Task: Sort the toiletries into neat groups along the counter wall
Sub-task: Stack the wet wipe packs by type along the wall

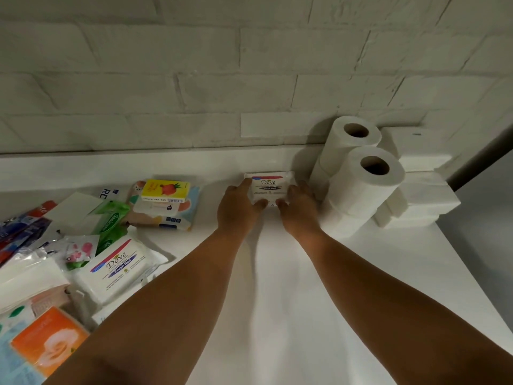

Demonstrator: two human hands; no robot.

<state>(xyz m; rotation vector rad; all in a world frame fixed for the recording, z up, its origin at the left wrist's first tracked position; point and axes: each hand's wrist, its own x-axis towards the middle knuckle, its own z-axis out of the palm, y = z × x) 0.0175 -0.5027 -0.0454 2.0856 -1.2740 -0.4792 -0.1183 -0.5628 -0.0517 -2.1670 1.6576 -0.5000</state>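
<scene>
Left hand, right hand pinch small white Dove-labelled soft pack by opposite sides. Pack on white surface near white brick wall, just beside white toilet-paper rolls. Advice: square it to wall, slide flat, release evenly.

Both hands hold a small Dove pack on the white counter. The left hand grips its left edge and the right hand its right edge, thumbs at its near edge. Just right of the pack stand stacked toilet rolls. Behind the pack rises a white brick wall. Left of the pack, a yellow box lies on other packets. Further left and nearer lie a green wipes pack, a bigger Dove pack and an orange packet.
</scene>
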